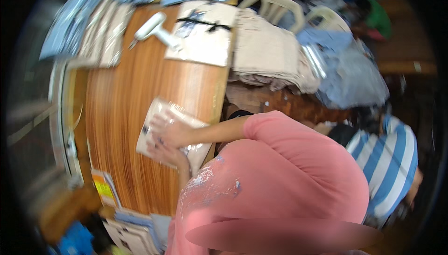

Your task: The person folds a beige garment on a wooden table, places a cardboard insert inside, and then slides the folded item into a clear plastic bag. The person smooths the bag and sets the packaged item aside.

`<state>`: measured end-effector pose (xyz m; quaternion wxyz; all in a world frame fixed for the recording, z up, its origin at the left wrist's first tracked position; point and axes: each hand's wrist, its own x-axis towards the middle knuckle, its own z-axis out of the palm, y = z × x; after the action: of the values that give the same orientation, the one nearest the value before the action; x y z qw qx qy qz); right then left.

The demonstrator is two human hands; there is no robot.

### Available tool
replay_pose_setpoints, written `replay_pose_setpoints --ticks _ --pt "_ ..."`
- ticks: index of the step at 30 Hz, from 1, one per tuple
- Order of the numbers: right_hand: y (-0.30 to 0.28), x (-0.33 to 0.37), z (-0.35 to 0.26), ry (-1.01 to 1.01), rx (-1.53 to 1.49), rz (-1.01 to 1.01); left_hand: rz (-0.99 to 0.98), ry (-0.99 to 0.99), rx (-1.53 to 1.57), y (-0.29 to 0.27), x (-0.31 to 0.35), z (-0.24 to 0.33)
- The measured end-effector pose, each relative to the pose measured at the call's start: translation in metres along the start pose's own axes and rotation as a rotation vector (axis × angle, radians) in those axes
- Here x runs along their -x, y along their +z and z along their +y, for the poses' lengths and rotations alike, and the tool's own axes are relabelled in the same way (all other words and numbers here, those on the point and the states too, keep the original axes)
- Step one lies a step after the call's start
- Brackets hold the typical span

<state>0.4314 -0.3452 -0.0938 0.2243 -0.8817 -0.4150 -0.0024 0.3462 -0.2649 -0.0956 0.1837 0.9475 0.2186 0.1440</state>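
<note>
On the wood-grain table [121,115], a folded cream cloth piece in clear plastic [198,153] lies near the table's right edge. My right hand [170,130] presses flat on its upper part, fingers spread and slightly blurred. Just below it, my left hand [164,153] also rests flat on the plastic, fingers stretched out. Both hands are open and grip nothing. Part of the package is hidden under them. Farther up the table lies a white handheld device [151,27] with a metal tip, beside a cream packet with a dark band [200,40].
Blue packets [74,21] and cream packets [105,33] in plastic cover the far left. A tall stack of cream cloth [266,49] stands right of the table, before plastic chairs [275,10]. A person in a striped shirt [387,161] is at right, another in green [378,19] farther back.
</note>
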Motion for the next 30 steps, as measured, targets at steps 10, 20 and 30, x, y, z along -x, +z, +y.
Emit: replay_pose_setpoints --ticks 10,20,30 --pt "0.026 -0.074 -0.022 -0.26 0.073 -0.063 0.22 -0.25 -0.052 -0.012 -0.036 -0.032" --pt "0.05 -0.134 -0.026 -0.392 -0.031 -0.036 0.319 -0.39 -0.111 -0.006 -0.075 -0.062" --pt "0.031 -0.09 -0.014 -0.41 -0.074 -0.092 0.346 -0.403 -0.137 -0.002 -0.04 -0.028"
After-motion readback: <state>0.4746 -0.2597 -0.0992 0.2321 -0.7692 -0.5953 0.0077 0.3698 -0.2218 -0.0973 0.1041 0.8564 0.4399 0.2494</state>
